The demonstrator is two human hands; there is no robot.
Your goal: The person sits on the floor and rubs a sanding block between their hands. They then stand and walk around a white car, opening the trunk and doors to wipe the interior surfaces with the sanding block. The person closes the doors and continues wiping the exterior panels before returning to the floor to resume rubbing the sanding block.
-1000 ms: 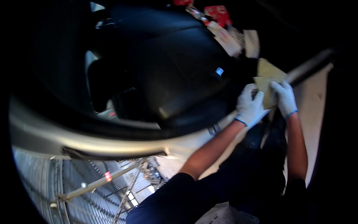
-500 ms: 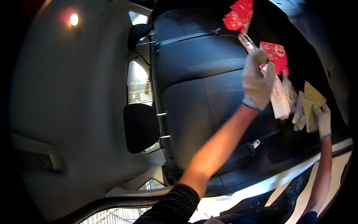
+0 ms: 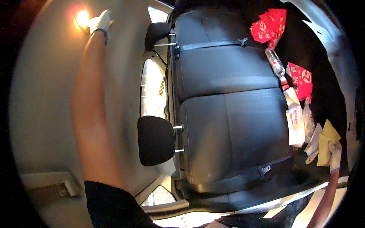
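Observation:
My left hand (image 3: 100, 23), in a pale knit glove with a blue cuff, is raised to the car's ceiling beside the lit interior lamp (image 3: 82, 17). Its fingers are stretched out around the lamp's edge and nothing shows in them. At the lower right my right hand (image 3: 334, 154), gloved alike, grips a yellowish flat sheet (image 3: 325, 148); whether it is cloth or paper I cannot tell. Close to it lie a white folded piece (image 3: 314, 140) and a crumpled clear plastic bag (image 3: 308, 118).
A dark rear seat (image 3: 235, 114) fills the middle, with headrests (image 3: 156, 140) on its left. Along its right edge lie a clear plastic bottle (image 3: 275, 64), a white packet (image 3: 295, 125) and red printed cards (image 3: 301, 80). A belt buckle (image 3: 265, 170) is near the door side.
My left hand has gone from the bottle and packet area up and left to the ceiling lamp. My right hand still holds the yellowish sheet. The whole view has shifted slightly.

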